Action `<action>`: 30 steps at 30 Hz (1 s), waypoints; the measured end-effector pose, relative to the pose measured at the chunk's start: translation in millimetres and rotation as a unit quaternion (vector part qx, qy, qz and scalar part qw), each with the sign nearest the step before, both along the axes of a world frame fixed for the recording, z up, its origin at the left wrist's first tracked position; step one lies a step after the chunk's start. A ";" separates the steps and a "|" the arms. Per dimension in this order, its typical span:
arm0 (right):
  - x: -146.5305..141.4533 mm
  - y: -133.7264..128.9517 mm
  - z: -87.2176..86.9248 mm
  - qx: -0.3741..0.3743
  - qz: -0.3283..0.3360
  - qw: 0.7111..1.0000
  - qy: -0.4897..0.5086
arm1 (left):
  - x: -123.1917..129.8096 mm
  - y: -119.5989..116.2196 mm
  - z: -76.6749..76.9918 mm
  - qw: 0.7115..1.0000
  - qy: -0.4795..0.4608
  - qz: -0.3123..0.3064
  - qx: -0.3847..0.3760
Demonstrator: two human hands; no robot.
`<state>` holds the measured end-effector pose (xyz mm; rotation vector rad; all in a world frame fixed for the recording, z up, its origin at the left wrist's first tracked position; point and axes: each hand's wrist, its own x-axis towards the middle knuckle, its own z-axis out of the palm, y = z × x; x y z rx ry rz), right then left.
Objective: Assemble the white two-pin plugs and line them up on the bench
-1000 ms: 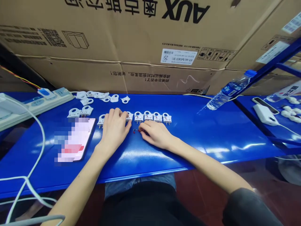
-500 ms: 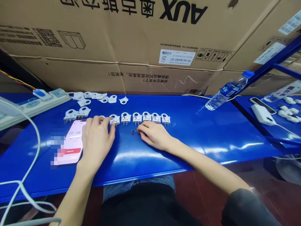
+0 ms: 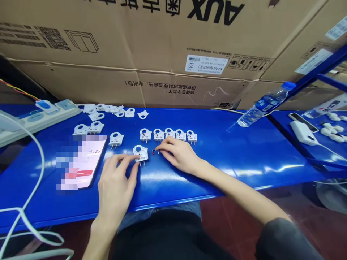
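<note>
Between the thumb and fingers of my left hand (image 3: pixel 118 177) is a white plug piece (image 3: pixel 141 153) with a round hole and metal prongs pointing toward me. My right hand (image 3: pixel 180 153) is pinched on a small dark and red part (image 3: pixel 153 152), just right of that plug. Behind my right hand stands a row of several similar plugs (image 3: pixel 145 135), with dark and red marks on them. Another white plug (image 3: pixel 116 139) lies behind my left hand, and two more (image 3: pixel 96 128) sit farther left.
A phone (image 3: pixel 88 162) lies left of my left hand. White covers (image 3: pixel 129 112) are scattered along the back. A power strip (image 3: pixel 40 117) and white cable (image 3: pixel 40 173) are at left, a water bottle (image 3: pixel 264 104) at right, and a large cardboard box (image 3: pixel 162 86) behind.
My left hand has pulled one plug out of the row toward me and to the right. My right hand has shifted slightly, staying by the small part. The phone and another plug are more exposed.
</note>
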<state>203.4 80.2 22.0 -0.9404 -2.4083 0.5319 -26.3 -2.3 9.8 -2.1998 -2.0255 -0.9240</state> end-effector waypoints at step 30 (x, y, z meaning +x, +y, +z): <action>-1.2 3.2 7.4 -0.098 0.016 0.995 0.005 | 30.3 -1.1 -8.6 0.985 -0.061 -0.158 0.021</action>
